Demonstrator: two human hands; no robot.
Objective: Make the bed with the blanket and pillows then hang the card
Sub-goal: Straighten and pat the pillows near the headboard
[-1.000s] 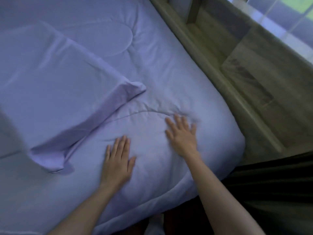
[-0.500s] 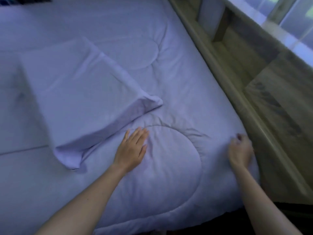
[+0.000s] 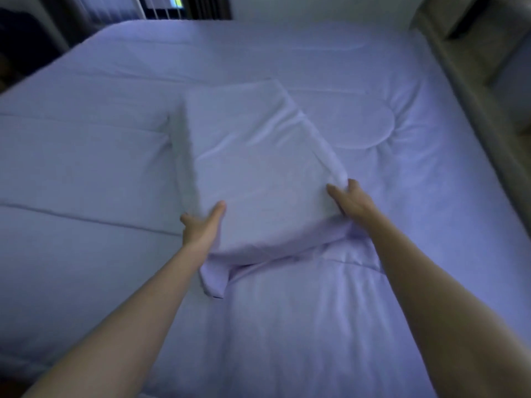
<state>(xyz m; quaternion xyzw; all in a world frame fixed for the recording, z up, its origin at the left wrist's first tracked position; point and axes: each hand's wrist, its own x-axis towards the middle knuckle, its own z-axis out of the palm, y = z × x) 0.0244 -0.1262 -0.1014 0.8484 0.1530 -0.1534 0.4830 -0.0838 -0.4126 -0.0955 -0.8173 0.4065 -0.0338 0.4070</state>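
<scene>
Both hands had left the blanket (image 3: 373, 326) they were smoothing half a second earlier, the left beside the pillow and the right out at the blanket's side edge, and had come to the pillow (image 3: 253, 168) itself. The left hand (image 3: 201, 225) grasped its near left corner, thumb on top and fingers tucked under. The right hand (image 3: 349, 201) gripped the near right corner in the same way. The pillow lay near the middle of the bed (image 3: 71, 53), on top of the blanket, turned at an angle. A loose end of its pillowcase (image 3: 214, 278) trailed toward the person.

Around it the blanket was spread across the whole bed, mostly flat, with some soft creases by the right arm. A wooden surround (image 3: 465, 90) ran along the right side.

The blanket step looked essentially done. Placing this pillow squarely at the head seemed to be the step in hand. No second pillow and no card were in view, so those probably remained.
</scene>
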